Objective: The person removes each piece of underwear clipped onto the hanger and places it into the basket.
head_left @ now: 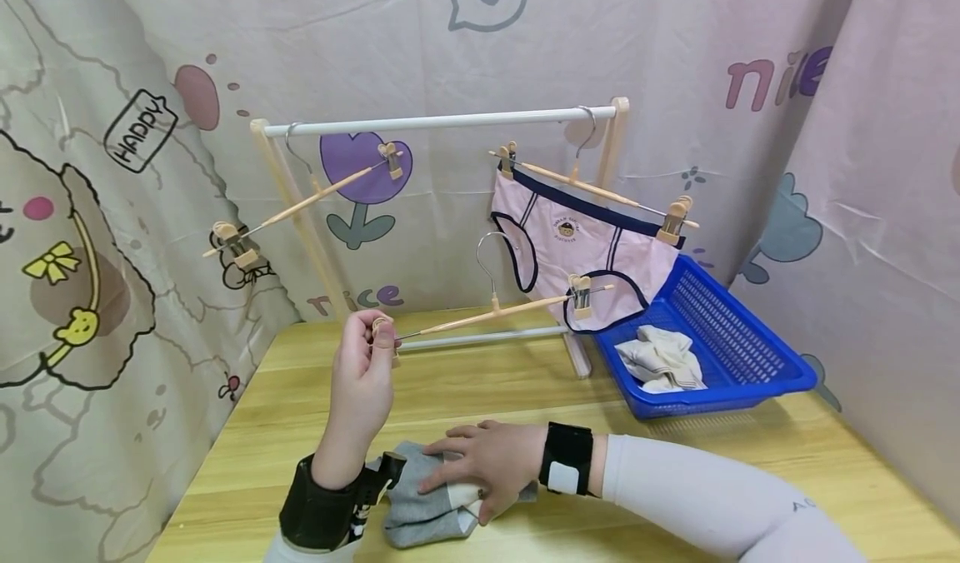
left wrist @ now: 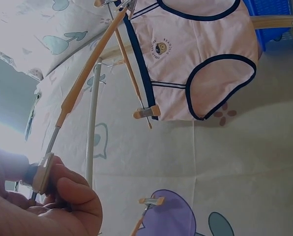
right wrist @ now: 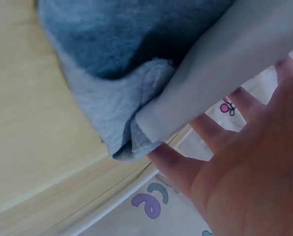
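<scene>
My left hand (head_left: 360,388) holds a clip hanger (head_left: 465,320) by the clip at its left end, thumb and fingers pinching that clip. The hanger's wire hook (head_left: 480,251) points up, and the clip (head_left: 581,296) at its far end carries nothing. In the left wrist view the curled fingers (left wrist: 80,194) partly hide the pinched clip (left wrist: 44,172). Below, a grey and white cloth garment (head_left: 420,505) lies folded on the table. My right hand (head_left: 498,463) rests on it with fingers spread, and the right wrist view shows the garment's grey folds (right wrist: 102,98) beside the fingers.
A rack with a white bar (head_left: 442,121) stands at the back. From it hang a bare clip hanger (head_left: 322,194) and another hanger (head_left: 585,186) with pink briefs (head_left: 577,230) clipped on. A blue basket (head_left: 757,330) at the right contains a white cloth (head_left: 660,359).
</scene>
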